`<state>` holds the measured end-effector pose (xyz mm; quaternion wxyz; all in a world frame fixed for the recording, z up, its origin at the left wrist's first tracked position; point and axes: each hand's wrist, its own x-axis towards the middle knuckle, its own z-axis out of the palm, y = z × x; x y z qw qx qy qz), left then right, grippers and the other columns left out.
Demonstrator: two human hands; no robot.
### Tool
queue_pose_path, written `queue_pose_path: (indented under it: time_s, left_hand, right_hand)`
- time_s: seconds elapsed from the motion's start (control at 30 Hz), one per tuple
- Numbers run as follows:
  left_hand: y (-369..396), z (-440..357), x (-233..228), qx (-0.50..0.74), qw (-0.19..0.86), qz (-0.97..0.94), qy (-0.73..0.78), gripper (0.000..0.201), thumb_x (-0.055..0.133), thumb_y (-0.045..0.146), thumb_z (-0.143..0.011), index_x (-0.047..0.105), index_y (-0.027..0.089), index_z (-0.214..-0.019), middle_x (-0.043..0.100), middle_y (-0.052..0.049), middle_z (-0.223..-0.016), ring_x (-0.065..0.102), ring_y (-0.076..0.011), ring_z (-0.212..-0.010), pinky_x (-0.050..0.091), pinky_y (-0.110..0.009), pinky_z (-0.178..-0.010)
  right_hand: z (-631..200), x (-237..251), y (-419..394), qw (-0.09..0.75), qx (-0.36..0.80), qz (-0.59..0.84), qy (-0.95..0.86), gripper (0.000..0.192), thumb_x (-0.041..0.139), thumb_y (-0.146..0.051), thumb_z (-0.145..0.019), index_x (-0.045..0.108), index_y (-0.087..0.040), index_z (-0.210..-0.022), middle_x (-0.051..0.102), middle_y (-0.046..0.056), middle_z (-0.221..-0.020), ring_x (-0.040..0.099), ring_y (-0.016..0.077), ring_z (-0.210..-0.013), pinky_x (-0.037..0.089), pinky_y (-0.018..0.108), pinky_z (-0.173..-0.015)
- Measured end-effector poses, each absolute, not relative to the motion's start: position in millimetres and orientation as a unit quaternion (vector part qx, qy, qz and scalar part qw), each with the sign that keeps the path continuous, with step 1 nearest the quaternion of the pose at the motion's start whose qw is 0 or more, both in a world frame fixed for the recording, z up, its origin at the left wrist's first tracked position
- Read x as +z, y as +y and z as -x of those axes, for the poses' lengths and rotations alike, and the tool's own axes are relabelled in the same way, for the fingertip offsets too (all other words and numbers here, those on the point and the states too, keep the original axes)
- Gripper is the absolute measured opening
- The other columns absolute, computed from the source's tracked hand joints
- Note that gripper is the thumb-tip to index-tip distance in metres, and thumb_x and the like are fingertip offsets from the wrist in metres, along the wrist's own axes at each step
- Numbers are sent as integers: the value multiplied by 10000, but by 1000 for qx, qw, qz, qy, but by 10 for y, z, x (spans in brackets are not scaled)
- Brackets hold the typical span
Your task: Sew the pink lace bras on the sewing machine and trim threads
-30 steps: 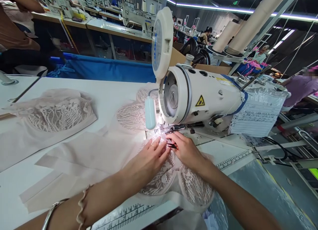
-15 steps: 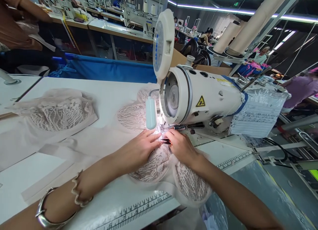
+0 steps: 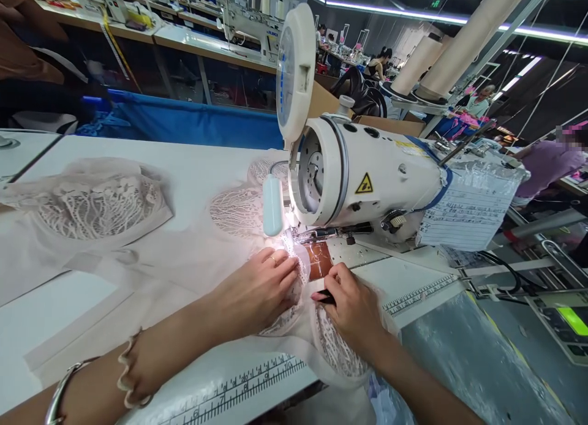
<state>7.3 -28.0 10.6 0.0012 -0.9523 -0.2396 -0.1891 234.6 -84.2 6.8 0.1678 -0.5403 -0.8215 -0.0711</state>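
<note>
A white sewing machine (image 3: 367, 180) stands on the white table (image 3: 193, 168). My left hand (image 3: 257, 287) lies flat, fingers spread, on a pale pink lace piece (image 3: 294, 272) just in front of the needle, under the lamp's glare. My right hand (image 3: 351, 302) rests to the right on the same lace and pinches a small dark tool (image 3: 324, 297), apparently thread snips. A bare strip of the needle plate (image 3: 321, 258) shows between the two hands.
More lace pieces lie left (image 3: 92, 201) and behind the machine (image 3: 234, 207). A ruler strip (image 3: 239, 385) runs along the table's near edge. A paper sheet in plastic (image 3: 468, 210) hangs on the machine's right. Other workers sit at distant tables.
My right hand pulled back from the needle toward me with the dark tool, uncovering the needle plate. My left hand stayed on the lace and shifted slightly back.
</note>
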Motion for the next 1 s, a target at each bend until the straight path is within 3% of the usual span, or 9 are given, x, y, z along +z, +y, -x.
queue_pose_path:
  time_s: [0.1, 0.2, 0.3, 0.37, 0.47, 0.6, 0.83, 1.0]
  left_hand:
    - [-260, -65, 84, -184, -2, 955, -232, 185, 504, 239, -996, 651, 146, -1057, 677, -136, -1170, 602, -283, -1134, 448, -461, -1009]
    - [-228, -64, 45, -199, 0, 955, -220, 252, 429, 147, -1005, 634, 148, -1151, 694, -117, -1157, 630, -244, -1099, 417, -445, -1064]
    - [-209, -66, 50, -216, -8, 953, -212, 288, 393, 203, -1028, 633, 163, -1183, 709, -103, -1114, 640, -241, -1061, 416, -464, -1065]
    - [-205, -66, 78, -221, -13, 953, -208, 299, 387, 242, -1036, 653, 165, -1148, 709, -103, -1095, 633, -247, -1051, 425, -471, -1043]
    - [-205, -59, 117, -216, -20, 953, -211, 299, 401, 249, -1032, 681, 160, -1084, 695, -111, -1104, 604, -261, -1074, 431, -463, -998]
    - [-200, -41, 121, -207, -23, 952, -226, 327, 385, 241, -1035, 702, 179, -981, 681, -100, -1119, 577, -268, -1099, 399, -452, -976]
    - [-179, -10, 148, -196, -3, 952, -237, 395, 339, 411, -1059, 638, 177, -1168, 684, -110, -1128, 586, -286, -1112, 334, -474, -1003]
    - [-180, -4, 214, -172, 16, 952, -252, 475, 310, 459, -1057, 659, 142, -1117, 674, -150, -1174, 574, -334, -1122, 347, -482, -920]
  right_hand:
    - [-2423, 10, -736, 176, -96, 486, -851, 300, 513, -265, -964, 568, -190, -679, 606, 23, -672, 549, 161, -603, 325, 300, -589]
    - [-2480, 93, -547, 123, -61, 494, -858, 128, 547, -174, -873, 668, -164, -913, 657, 9, -626, 575, 169, -575, 327, 294, -586]
    - [-2463, 252, -394, 32, 24, 508, -860, 615, 549, -77, -756, 565, -245, -1347, 756, -19, -757, 642, 173, -650, 314, 273, -583]
    - [-2413, 344, -332, -24, 48, 505, -861, 760, 538, -68, -733, 480, -311, -1450, 779, -22, -817, 661, 183, -684, 298, 278, -583]
    - [-2329, 418, -274, -68, 50, 509, -857, 754, 522, -89, -757, 469, -313, -1475, 782, 6, -821, 668, 204, -705, 288, 293, -586]
    - [-2277, 429, -216, -60, 56, 508, -858, 708, 527, -116, -783, 485, -298, -1466, 787, 30, -918, 682, 213, -782, 316, 290, -611]
    - [-2327, 367, -156, -10, 24, 477, -878, 575, 535, -107, -779, 632, -280, -1319, 783, 25, -869, 674, 210, -783, 321, 286, -608]
    - [-2358, 338, -127, 9, 29, 475, -879, 615, 526, -86, -782, 605, -300, -1354, 784, 4, -898, 673, 196, -775, 336, 274, -605]
